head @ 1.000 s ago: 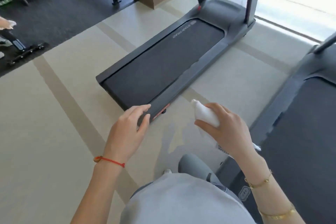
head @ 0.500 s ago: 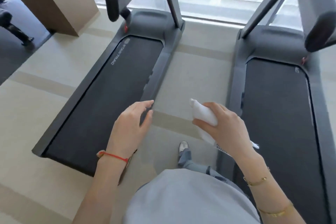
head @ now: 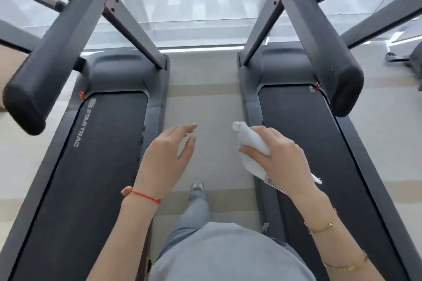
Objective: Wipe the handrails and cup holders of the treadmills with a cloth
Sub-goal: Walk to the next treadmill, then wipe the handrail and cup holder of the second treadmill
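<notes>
Right hand (head: 280, 159) grips bunched white cloth (head: 251, 138) — left hand (head: 165, 157) empty, fingers loosely spread. Both between two treadmills — left handrail (head: 57, 52), right handrail (head: 319, 36) untouched.

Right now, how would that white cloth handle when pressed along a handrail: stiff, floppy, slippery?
Probably floppy: the white cloth bunches and folds inside the right hand, with a loose end drooping below. Likely light, since a few curled fingers hold it. It should mould to the padded handrail rather than slide off.

Two treadmills (head: 96, 166) (head: 303, 143), two hands (head: 164, 157) (head: 280, 155), one cloth (head: 251, 141).
</notes>
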`<state>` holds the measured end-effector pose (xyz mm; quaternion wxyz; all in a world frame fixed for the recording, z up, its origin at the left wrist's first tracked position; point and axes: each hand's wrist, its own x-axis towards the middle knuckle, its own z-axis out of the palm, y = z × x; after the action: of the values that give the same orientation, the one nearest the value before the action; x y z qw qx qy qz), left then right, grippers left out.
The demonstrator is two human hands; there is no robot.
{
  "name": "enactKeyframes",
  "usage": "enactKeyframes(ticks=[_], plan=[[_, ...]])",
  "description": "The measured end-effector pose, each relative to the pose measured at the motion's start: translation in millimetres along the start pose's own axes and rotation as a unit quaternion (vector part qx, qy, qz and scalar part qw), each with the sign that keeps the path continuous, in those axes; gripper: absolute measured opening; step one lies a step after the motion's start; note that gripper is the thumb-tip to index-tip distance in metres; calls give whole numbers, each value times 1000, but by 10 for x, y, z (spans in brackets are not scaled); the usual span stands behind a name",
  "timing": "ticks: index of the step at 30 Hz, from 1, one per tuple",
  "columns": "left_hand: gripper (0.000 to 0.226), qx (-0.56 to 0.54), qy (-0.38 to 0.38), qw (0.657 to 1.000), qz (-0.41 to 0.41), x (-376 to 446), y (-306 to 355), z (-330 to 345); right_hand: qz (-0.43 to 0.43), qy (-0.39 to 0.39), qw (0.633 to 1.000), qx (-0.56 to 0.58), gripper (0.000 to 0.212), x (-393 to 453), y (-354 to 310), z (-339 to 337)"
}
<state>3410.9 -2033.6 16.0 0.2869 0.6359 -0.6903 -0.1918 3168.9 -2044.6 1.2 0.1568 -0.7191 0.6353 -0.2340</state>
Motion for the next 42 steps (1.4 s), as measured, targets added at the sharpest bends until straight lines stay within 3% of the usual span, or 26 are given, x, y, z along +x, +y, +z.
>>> enactKeyframes(ticks=[11,22,35,42], plan=[[27,-27,-127,975,179,2259,-65,297,174,105,979,-29,53,1269,103,138],[28,-79,-217,891,391,3911,420,776,300,251,919,-47,45,2009,77,-42],[31,-123,-301,793,516,4283,1350,1325,406,381,823,-112,39,1740,136,-432],[31,-135,-308,769,543,4218,1676,1550,421,465,760,-167,43,1507,283,-733]])
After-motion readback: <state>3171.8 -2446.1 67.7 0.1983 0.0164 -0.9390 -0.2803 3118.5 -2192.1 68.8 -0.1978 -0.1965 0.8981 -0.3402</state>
